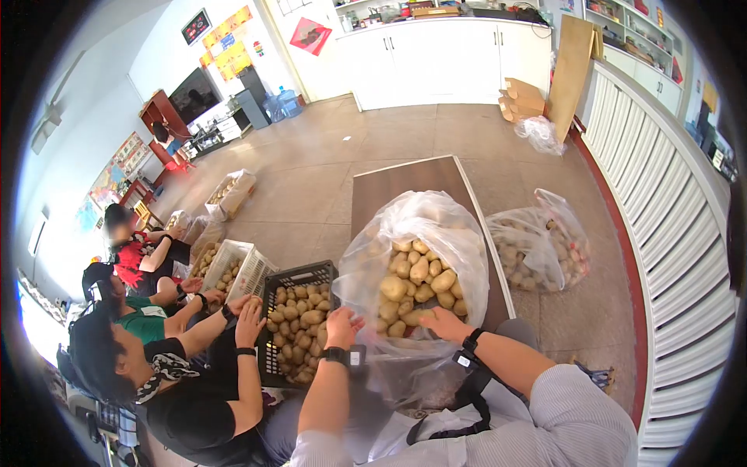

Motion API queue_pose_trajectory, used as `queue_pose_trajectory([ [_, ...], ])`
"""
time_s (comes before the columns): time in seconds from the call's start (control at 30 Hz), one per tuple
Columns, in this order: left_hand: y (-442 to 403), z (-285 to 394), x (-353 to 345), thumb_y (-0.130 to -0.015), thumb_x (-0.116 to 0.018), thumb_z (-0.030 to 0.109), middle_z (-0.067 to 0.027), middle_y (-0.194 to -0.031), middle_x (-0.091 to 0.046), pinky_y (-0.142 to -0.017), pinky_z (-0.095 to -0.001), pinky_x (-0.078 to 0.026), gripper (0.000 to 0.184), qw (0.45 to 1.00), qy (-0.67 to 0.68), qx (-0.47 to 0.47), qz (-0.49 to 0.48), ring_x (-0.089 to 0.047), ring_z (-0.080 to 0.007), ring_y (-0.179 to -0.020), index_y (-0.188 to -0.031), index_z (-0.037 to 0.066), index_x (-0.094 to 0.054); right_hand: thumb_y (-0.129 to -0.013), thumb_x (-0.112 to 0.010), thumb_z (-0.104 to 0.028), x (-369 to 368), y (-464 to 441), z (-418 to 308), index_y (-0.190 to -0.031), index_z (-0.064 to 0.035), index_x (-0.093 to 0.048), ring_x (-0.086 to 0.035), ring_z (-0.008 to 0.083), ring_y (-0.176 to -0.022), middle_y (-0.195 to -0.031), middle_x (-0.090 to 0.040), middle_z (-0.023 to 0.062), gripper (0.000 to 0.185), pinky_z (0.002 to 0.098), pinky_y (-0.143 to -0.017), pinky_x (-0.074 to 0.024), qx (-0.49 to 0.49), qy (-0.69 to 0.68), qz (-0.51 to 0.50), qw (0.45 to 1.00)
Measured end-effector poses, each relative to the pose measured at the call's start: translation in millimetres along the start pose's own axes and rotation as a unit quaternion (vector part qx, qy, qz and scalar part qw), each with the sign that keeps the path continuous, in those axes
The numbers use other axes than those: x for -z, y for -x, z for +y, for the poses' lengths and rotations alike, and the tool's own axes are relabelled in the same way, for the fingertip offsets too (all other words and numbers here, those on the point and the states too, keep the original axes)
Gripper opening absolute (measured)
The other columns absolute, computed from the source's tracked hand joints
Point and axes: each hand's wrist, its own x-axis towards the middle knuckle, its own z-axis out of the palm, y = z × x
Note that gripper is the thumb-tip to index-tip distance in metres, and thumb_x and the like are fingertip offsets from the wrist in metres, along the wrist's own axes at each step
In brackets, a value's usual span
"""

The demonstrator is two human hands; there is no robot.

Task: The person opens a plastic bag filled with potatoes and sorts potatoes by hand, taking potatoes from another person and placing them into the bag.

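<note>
My right hand [445, 323] reaches into the mouth of a large clear plastic bag [359, 268], its fingers closed on a potato [414, 317]. Many more potatoes [419, 272] fill the bag, which lies on a dark board with a light edge [393, 187]. My left hand [342, 328] hovers at the bag's left edge, between it and a black crate [303, 274] of potatoes. Its fingers are loosely bent and apart, with nothing visible in them. Each of my wrists wears a black band.
A second clear bag of potatoes [537, 245] sits on the floor at right, near a white slatted railing [654, 179]. At left, several people sit in a row; the nearest one's hands [249, 315] are beside the black crate. A white crate [253, 272] stands beyond it.
</note>
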Motion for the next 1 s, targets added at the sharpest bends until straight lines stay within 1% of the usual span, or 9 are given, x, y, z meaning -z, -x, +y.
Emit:
queue_pose_trajectory([
  [0.07, 6, -9, -17, -0.093, -0.057, 0.018, -0.0115, -0.105, -0.051, -0.069, -0.0434, -0.055, 0.039, 1.000, -0.022, 0.008, -0.015, -0.060, -0.0305, -0.079, -0.126, 0.002, -0.043, -0.090, -0.062, -0.050, 0, -2, -1, -0.105, 0.0051, -0.056, -0.062, 0.0248, -0.072, -0.081, -0.064, 0.0151, 0.058, 0.0378, -0.066, -0.0504, 0.001, -0.014, -0.006, 1.000],
  [0.13, 26, -12, -39, -0.093, -0.058, 0.019, -0.0127, -0.108, -0.053, -0.066, -0.0424, -0.055, 0.045, 0.993, -0.075, 0.048, -0.080, -0.063, -0.0301, -0.077, -0.131, 0.002, -0.040, -0.092, -0.061, -0.047, 7, 2, -21, -0.100, -0.0008, -0.057, -0.050, 0.0122, -0.054, -0.065, -0.052, 0.0031, 0.047, 0.0294, -0.049, -0.0417, -0.072, -0.104, -0.082, 0.988],
  [0.23, 64, -6, -72, -0.094, -0.058, 0.022, -0.0143, -0.113, -0.054, -0.067, -0.0406, -0.056, 0.050, 0.976, -0.149, 0.089, -0.131, -0.066, -0.0308, -0.083, -0.135, 0.001, -0.038, -0.095, -0.059, -0.045, 13, 12, -43, -0.097, -0.0056, -0.056, -0.045, 0.0080, -0.049, -0.062, -0.046, -0.0013, 0.040, 0.0257, -0.044, -0.0352, -0.093, -0.210, -0.126, 0.965],
  [0.43, 72, -22, -81, -0.096, -0.059, 0.026, -0.0162, -0.121, -0.054, -0.071, -0.0402, -0.057, 0.046, 0.940, -0.201, 0.170, -0.217, -0.066, -0.0306, -0.089, -0.131, 0.001, -0.043, -0.100, -0.051, -0.040, 14, 17, -51, -0.100, -0.0061, -0.057, -0.048, 0.0090, -0.052, -0.065, -0.052, -0.0002, 0.035, 0.0256, -0.048, -0.0388, -0.001, -0.225, -0.218, 0.950],
  [0.67, 67, -30, -79, -0.097, -0.060, 0.023, -0.0112, -0.098, -0.065, -0.058, -0.0324, -0.056, 0.031, 0.923, -0.222, 0.163, -0.269, -0.065, -0.0224, -0.068, -0.120, 0.003, -0.054, -0.101, -0.047, -0.041, 12, 23, -47, -0.107, -0.0035, -0.063, -0.054, 0.0105, -0.059, -0.075, -0.060, 0.0033, 0.041, 0.0268, -0.052, -0.0444, 0.004, -0.239, -0.193, 0.952],
  [0.77, 61, -35, -75, -0.096, -0.060, 0.023, -0.0122, -0.100, -0.065, -0.058, -0.0316, -0.056, 0.031, 0.933, -0.224, 0.147, -0.241, -0.065, -0.0215, -0.069, -0.119, 0.004, -0.053, -0.099, -0.050, -0.035, 5, 14, -27, -0.099, -0.0036, -0.064, -0.062, 0.0190, -0.067, -0.082, -0.066, 0.0091, 0.035, 0.0345, -0.058, -0.0504, 0.003, -0.175, -0.124, 0.977],
  [0.83, 63, -32, -75, -0.096, -0.059, 0.022, -0.0130, -0.106, -0.064, -0.063, -0.0349, -0.058, 0.037, 0.942, -0.201, 0.138, -0.232, -0.066, -0.0241, -0.080, -0.123, 0.000, -0.052, -0.093, -0.053, -0.023, 1, 10, -11, -0.097, -0.0038, -0.065, -0.066, 0.0308, -0.079, -0.090, -0.068, 0.0156, 0.023, 0.0434, -0.066, -0.0526, 0.157, 0.094, 0.041, 0.982],
  [0.93, 63, -29, -76, -0.097, -0.060, 0.024, -0.0118, -0.099, -0.064, -0.058, -0.0330, -0.056, 0.032, 0.950, -0.178, 0.138, -0.216, -0.065, -0.0220, -0.071, -0.120, 0.003, -0.052, -0.086, -0.054, -0.014, 20, 28, -19, -0.095, -0.0054, -0.065, -0.064, 0.0378, -0.090, -0.094, -0.067, 0.0196, 0.017, 0.0465, -0.071, -0.0524, 0.044, 0.244, -0.019, 0.969],
  [1.0, 65, -25, -77, -0.097, -0.060, 0.024, -0.0121, -0.099, -0.063, -0.058, -0.0338, -0.056, 0.033, 0.950, -0.177, 0.141, -0.215, -0.064, -0.0223, -0.072, -0.120, 0.002, -0.052, -0.083, -0.055, -0.011, 19, 29, -10, -0.095, -0.0055, -0.067, -0.066, 0.0350, -0.089, -0.093, -0.067, 0.0162, 0.018, 0.0459, -0.070, -0.0533, 0.062, 0.295, -0.005, 0.953],
])
